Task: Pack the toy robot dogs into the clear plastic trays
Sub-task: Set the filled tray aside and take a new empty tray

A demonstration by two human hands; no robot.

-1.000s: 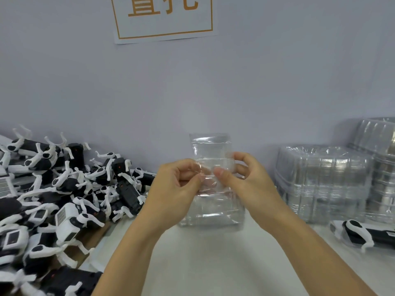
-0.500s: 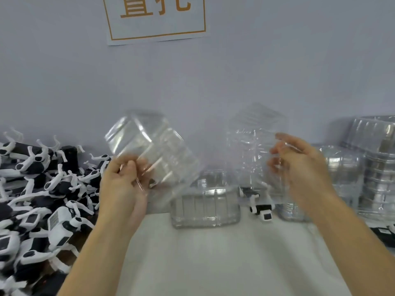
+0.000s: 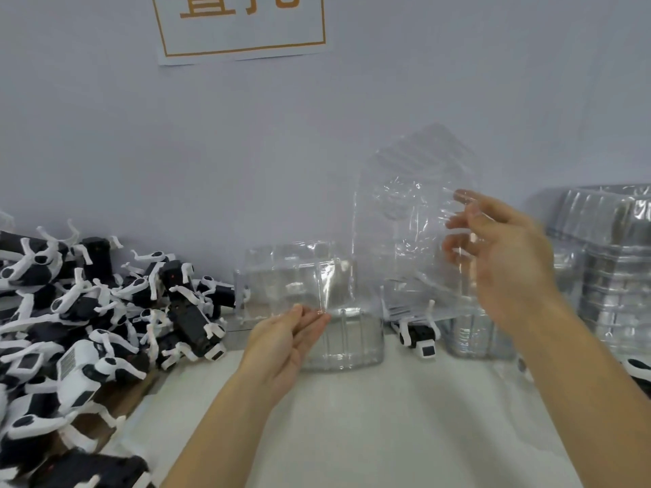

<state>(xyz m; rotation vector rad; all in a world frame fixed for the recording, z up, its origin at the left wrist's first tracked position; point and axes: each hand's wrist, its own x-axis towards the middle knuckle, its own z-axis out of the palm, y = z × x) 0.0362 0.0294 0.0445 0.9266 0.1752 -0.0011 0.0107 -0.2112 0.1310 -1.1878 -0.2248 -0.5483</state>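
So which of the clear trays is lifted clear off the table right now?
The clear tray in the right hand, raised upright against the wall. The tray at the left hand is down low; the stacked trays rest at far right.

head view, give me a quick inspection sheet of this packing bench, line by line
surface: white table, bare patch in front of the person.
job's things: pile of toy robot dogs heaped at the left; one clear tray held up in the air; another clear tray low at the centre; a further tray standing on the table.
clutter: single toy dog standing by the wall; stacks of clear trays at the right.
grippers: right hand grips the raised tray; left hand fingers straight, touching the low tray's edge.
cables: nothing seen.
surroundings: plain wall with a paper sign in orange print.
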